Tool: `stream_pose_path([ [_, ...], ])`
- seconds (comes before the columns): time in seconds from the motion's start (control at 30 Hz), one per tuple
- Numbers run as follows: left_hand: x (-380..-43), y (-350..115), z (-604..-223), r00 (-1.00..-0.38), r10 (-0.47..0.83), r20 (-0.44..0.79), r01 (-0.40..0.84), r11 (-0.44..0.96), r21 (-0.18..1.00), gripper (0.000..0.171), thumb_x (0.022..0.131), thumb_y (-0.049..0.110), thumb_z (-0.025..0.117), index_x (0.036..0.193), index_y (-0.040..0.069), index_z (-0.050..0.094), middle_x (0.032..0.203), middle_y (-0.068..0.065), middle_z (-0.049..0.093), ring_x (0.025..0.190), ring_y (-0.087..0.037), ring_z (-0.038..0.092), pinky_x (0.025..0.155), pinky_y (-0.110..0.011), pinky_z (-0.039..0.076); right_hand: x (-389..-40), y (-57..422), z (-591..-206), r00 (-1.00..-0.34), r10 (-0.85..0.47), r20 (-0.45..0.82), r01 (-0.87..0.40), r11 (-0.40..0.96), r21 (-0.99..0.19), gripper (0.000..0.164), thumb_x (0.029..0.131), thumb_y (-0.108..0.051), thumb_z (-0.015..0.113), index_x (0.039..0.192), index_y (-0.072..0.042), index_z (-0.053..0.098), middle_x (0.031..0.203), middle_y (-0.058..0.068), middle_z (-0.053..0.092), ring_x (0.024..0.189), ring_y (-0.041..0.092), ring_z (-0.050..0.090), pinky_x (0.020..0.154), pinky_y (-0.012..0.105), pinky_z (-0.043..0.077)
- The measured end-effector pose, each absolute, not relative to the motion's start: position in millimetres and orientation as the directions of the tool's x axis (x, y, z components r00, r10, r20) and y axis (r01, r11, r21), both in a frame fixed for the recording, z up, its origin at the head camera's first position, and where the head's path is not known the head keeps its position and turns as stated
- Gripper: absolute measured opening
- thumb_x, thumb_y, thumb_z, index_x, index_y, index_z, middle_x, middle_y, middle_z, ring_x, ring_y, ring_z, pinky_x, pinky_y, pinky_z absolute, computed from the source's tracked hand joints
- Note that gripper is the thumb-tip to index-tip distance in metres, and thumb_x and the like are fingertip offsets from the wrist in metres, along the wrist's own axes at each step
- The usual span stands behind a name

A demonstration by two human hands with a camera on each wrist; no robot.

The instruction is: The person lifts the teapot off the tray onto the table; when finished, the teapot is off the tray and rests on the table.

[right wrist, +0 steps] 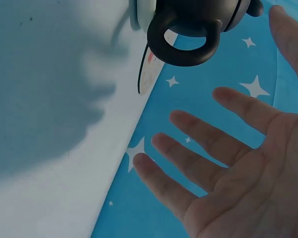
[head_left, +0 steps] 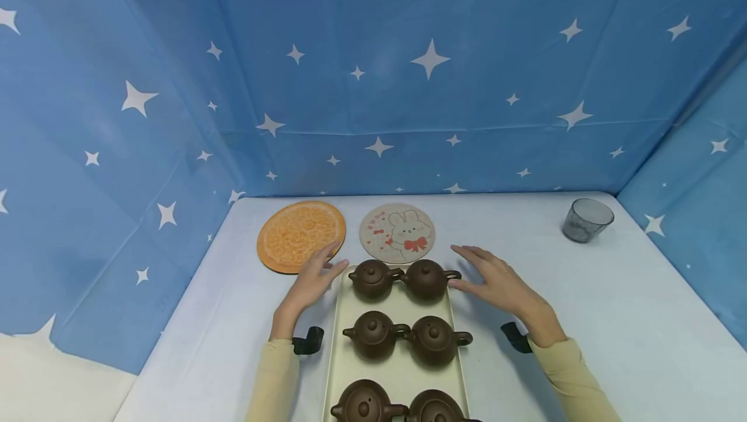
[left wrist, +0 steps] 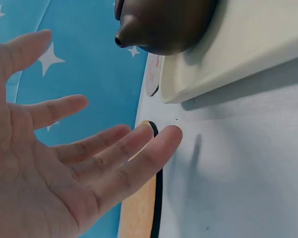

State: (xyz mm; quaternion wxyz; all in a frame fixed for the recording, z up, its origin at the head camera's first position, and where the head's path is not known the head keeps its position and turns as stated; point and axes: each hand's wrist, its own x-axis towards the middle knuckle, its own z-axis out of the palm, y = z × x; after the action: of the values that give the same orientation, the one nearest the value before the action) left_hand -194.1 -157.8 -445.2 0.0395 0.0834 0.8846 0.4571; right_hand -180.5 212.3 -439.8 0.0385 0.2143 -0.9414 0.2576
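Note:
Several dark brown clay teapots stand in two columns on a cream tray (head_left: pixel 391 371). My left hand (head_left: pixel 312 284) hovers off the tray's far left corner, fingers spread, near the far left teapot (head_left: pixel 372 281). In the left wrist view that hand (left wrist: pixel 89 168) holds nothing, and a teapot (left wrist: pixel 166 22) shows its spout above the tray's rim. My right hand (head_left: pixel 493 282) is off the tray's far right corner, its thumb close to the handle of the far right teapot (head_left: pixel 425 281). The right wrist view shows its fingers (right wrist: pixel 208 136) extended and apart from the teapot's handle (right wrist: pixel 184 57).
An orange-slice round mat (head_left: pixel 300 231) lies at the far left, partly behind my left hand. Beyond the tray lies a round rabbit mat (head_left: pixel 398 234). A grey glass cup (head_left: pixel 587 220) stands at the far right of the white table. Blue starry cloth hangs around the table.

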Motion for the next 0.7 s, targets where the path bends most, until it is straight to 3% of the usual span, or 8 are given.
stream_pose_path([
  [0.1, -196.5, -159.5, -448.7, -0.984, 0.176, -0.031, 0.059, 0.485, 0.873, 0.061, 0.095, 0.038, 0.057, 0.147, 0.014, 0.038, 0.138, -0.021, 0.046, 0.116, -0.034, 0.052, 0.073, -0.039, 0.058, -182.8, 211.3, -441.6, -0.897, -0.402, 0.181, -0.437, 0.759, -0.482, 0.071, 0.086, -0.049, 0.065, 0.141, -0.009, 0.047, 0.138, 0.022, 0.05, 0.126, 0.042, 0.047, 0.099, 0.06, 0.041],
  [0.2, -198.4, -160.6, -452.5, -0.984, 0.169, -0.057, 0.023, 0.436, 0.899, 0.056, 0.097, 0.032, 0.055, 0.145, 0.008, 0.04, 0.131, -0.024, 0.05, 0.113, -0.038, 0.055, 0.069, -0.038, 0.06, -184.7, 210.3, -443.6, -0.894, -0.412, 0.179, -0.444, 0.751, -0.488, 0.069, 0.086, -0.047, 0.066, 0.139, -0.007, 0.05, 0.135, 0.021, 0.053, 0.124, 0.041, 0.049, 0.099, 0.058, 0.043],
  [0.4, -200.9, -158.7, -457.2, -0.987, 0.122, -0.106, -0.059, 0.345, 0.937, 0.043, 0.099, 0.021, 0.05, 0.139, 0.003, 0.048, 0.12, -0.022, 0.053, 0.098, -0.034, 0.064, 0.065, -0.039, 0.06, -189.4, 207.0, -447.1, -0.883, -0.422, 0.206, -0.464, 0.713, -0.526, 0.059, 0.086, -0.038, 0.069, 0.131, -0.003, 0.057, 0.126, 0.017, 0.061, 0.116, 0.036, 0.057, 0.096, 0.054, 0.048],
  [0.7, -203.6, -156.2, -466.3, -0.985, 0.082, -0.15, -0.122, 0.278, 0.953, 0.039, 0.094, 0.011, 0.056, 0.131, -0.001, 0.055, 0.112, -0.023, 0.059, 0.084, -0.023, 0.067, 0.061, -0.037, 0.06, -193.8, 204.3, -458.0, -0.876, -0.436, 0.208, -0.46, 0.62, -0.636, 0.046, 0.084, -0.024, 0.073, 0.119, 0.004, 0.064, 0.112, 0.017, 0.068, 0.097, 0.029, 0.068, 0.081, 0.039, 0.058],
])
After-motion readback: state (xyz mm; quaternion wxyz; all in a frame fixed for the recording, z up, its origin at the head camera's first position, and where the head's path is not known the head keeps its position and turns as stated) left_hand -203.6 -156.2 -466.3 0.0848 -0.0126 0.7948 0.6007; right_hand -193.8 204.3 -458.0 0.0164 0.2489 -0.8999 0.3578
